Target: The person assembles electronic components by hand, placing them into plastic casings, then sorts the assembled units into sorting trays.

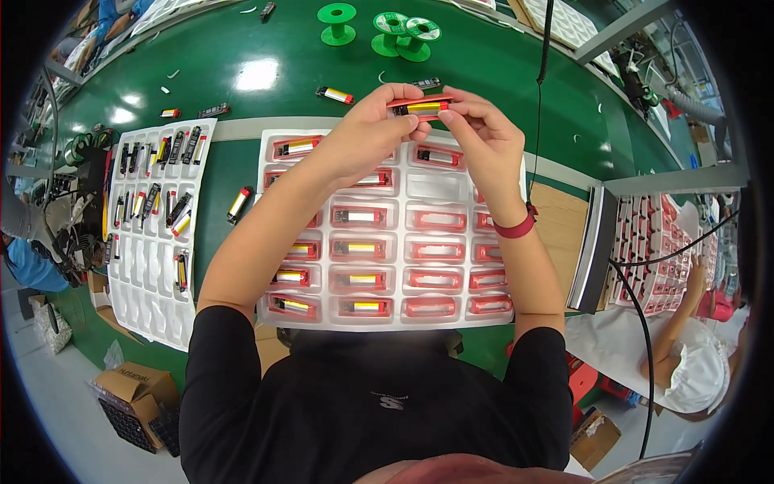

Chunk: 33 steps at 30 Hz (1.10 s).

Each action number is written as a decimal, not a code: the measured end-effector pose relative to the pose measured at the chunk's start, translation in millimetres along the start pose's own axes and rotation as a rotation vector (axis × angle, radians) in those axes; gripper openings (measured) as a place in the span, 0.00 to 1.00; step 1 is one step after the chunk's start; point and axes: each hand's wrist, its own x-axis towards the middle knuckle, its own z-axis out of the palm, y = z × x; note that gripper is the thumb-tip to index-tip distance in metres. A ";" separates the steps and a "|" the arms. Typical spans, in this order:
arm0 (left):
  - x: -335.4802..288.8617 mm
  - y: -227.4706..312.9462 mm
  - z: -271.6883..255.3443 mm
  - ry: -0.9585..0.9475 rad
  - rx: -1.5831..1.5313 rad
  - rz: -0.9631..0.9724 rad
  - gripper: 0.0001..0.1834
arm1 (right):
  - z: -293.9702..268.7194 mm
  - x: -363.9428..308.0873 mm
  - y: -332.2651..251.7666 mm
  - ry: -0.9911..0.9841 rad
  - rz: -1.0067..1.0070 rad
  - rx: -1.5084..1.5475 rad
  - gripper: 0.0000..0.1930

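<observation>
Above the far part of a white moulded tray (399,278), both hands grip a red plastic casing (442,115) with a yellow and silver battery module (423,106) in it. My left hand (372,129) pinches its left end between thumb and fingers. At its right end, the thumb and fingers of my right hand (485,137) are closed on it. Below them, the tray's left columns carry red casings with battery modules inside, such as one casing (360,308). Many casings (435,278) in the right columns show no module. One pocket (438,188) is bare white plastic.
At left, another white tray (145,270) carries loose battery modules. A single module (239,205) lies between the trays, another (334,95) beyond my hands. Green spools (337,24) stand at the back. A coiled cable (542,73) hangs at right. Another person (697,371) works far right.
</observation>
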 end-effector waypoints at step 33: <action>2.3 -4.2 -3.8 -0.096 -0.067 0.051 0.23 | 5.9 -2.6 9.4 0.026 -0.065 -0.029 0.12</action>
